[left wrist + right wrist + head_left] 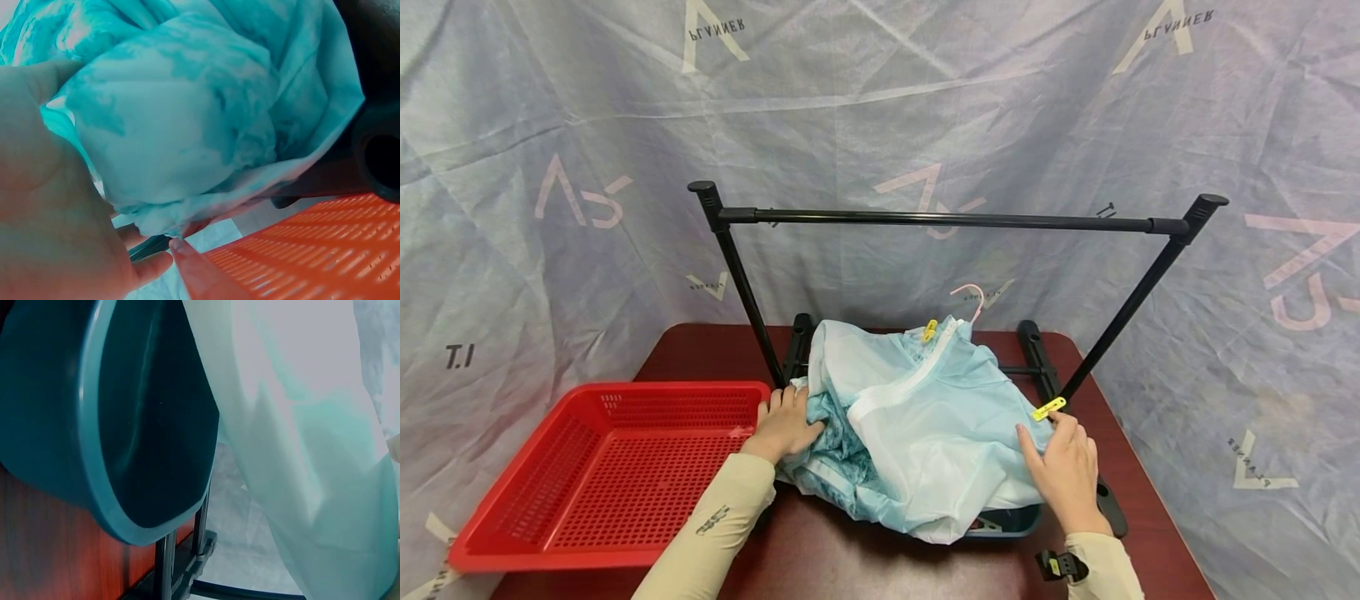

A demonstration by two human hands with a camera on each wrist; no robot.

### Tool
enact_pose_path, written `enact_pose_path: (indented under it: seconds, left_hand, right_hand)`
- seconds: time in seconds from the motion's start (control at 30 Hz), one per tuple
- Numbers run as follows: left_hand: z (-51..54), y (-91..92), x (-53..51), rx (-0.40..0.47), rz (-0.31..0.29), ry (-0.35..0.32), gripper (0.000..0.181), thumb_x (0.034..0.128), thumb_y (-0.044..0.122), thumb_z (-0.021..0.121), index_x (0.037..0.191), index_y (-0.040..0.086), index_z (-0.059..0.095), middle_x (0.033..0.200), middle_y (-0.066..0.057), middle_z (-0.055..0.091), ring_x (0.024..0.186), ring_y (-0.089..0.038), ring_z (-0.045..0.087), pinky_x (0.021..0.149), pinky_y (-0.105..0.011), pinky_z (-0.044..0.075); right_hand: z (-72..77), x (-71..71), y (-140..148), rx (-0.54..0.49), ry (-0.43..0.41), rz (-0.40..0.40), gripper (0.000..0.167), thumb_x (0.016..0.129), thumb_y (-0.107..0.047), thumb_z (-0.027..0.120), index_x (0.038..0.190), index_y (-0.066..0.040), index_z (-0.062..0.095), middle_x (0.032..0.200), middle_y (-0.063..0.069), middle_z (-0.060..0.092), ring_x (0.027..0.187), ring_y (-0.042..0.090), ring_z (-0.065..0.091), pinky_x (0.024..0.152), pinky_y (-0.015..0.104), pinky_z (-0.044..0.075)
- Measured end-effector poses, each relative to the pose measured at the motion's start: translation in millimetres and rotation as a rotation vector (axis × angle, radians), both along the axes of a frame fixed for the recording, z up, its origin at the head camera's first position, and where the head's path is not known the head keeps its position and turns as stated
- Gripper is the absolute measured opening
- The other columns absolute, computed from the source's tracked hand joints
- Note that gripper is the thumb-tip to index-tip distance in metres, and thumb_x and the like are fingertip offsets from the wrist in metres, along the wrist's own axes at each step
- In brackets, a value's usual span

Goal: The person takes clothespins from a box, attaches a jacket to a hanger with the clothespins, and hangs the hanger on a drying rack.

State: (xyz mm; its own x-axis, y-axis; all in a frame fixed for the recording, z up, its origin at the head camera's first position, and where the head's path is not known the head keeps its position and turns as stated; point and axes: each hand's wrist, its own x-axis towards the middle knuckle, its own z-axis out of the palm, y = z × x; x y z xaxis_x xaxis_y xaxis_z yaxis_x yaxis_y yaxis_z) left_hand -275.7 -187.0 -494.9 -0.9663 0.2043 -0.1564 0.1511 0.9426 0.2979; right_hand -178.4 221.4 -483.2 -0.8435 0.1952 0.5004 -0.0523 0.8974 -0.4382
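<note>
A pale blue and white jacket [940, 442] lies bunched over a dark teal basin [1022, 523], a pink hanger [976, 300] hook sticking up from its collar. One yellow clip [930, 330] is at the neck; another yellow clip [1048, 408] is on the right shoulder. My left hand [784, 423] grips the bunched, mottled blue cloth at the left side, its fingers partly hidden under the fabric in the left wrist view. My right hand [1063, 467] holds the jacket's right edge just below the clip, thumb on top. In the right wrist view the cloth [312, 456] hangs beside the basin [90, 425].
A black rack [955, 220] with a horizontal bar stands behind the jacket, its feet on the dark red table [1150, 533]. To the left sits a red perforated basket [647, 492]. A printed grey sheet [880, 100] hangs behind everything.
</note>
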Motion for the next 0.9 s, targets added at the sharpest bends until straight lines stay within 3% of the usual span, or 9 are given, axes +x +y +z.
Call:
enact_pose_path:
  seconds: [0.27,0.63,0.9]
  left_hand:
    - [2.6,0.6,2.0,0.0,-0.002,-0.011,0.076,0.0975,0.04,0.056,0.152,-0.004,0.026,0.155,-0.03,0.022,0.141,-0.049,0.018,0.108,-0.065,0.018]
    - [3.0,-2.3,1.0,0.021,-0.005,0.013,0.077,0.0967,0.041,0.056,0.152,-0.002,0.026,0.154,-0.03,0.022,0.14,-0.049,0.019,0.106,-0.065,0.019]
    - [2.5,-3.4,0.0,0.021,0.005,-0.002,0.078,0.0963,0.043,0.056,0.153,-0.002,0.026,0.154,-0.029,0.023,0.14,-0.049,0.02,0.106,-0.066,0.019]
  right_hand:
    - [0.2,1.8,0.6,-0.019,0.013,0.029,0.045,0.091,-0.023,0.068,0.112,0.011,0.046,0.098,0.028,0.052,0.088,0.041,0.05,0.078,0.051,0.035]
    - [-0.9,0.4,0.7,0.055,0.104,0.031,0.044,0.087,-0.021,0.072,0.108,0.011,0.048,0.089,0.025,0.051,0.076,0.036,0.046,0.066,0.045,0.027]
    - [-0.1,-1.4,-2.7,0.036,0.134,0.007,0.037,0.09,-0.017,0.069,0.104,0.01,0.05,0.08,0.022,0.05,0.071,0.036,0.046,0.065,0.044,0.026]
